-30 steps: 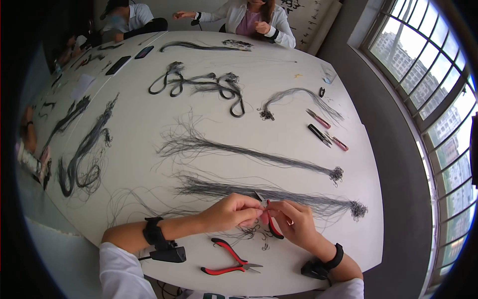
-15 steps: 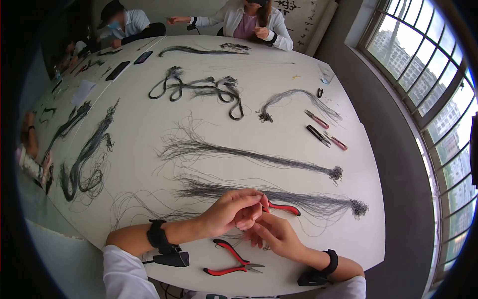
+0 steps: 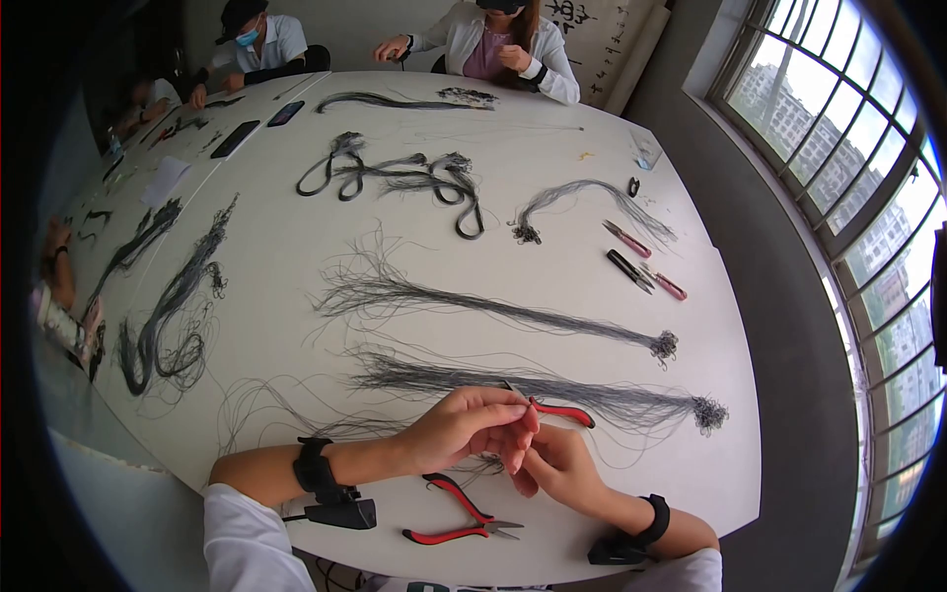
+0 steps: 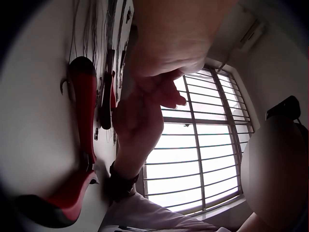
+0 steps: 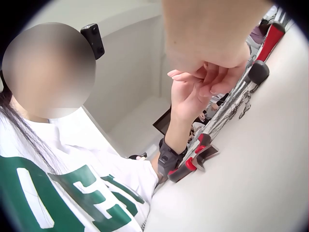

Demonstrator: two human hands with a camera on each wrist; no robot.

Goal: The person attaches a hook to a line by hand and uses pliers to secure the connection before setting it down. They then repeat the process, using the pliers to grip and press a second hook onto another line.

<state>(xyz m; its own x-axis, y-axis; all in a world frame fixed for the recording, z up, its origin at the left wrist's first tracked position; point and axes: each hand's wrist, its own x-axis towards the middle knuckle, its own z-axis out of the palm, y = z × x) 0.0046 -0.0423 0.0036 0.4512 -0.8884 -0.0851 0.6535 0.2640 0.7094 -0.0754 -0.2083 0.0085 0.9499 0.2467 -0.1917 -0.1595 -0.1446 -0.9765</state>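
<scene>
My left hand [image 3: 464,429] and right hand [image 3: 572,474] meet above the near table, fingertips together. The left thumb and forefinger come close together at the top; the right fingers and thumb bend in just below. I cannot tell what, if anything, is between them. Just beyond lie red-handled pliers [image 3: 564,412], out of both hands, across a bundle of thin dark wires [image 3: 424,373] with a curled, tangled end [image 3: 708,412]. Second red-and-black pliers [image 3: 444,538] lie spread nearer me, below the left wrist; their red handle [image 4: 85,116] shows large in the left wrist view.
Another wire bundle [image 3: 513,308] stretches behind, with looped dark bundles [image 3: 473,222] farther back. At the right are a black snipper [image 3: 628,268] and pink-handled cutters [image 3: 627,240]. Two phones [image 3: 235,140] lie far left. Other people [image 3: 493,49] sit around the table.
One second ago my right hand held the red pliers; since then they have been laid on the wire bundle. Over the last half second both hands shift slightly, fingertips still meeting.
</scene>
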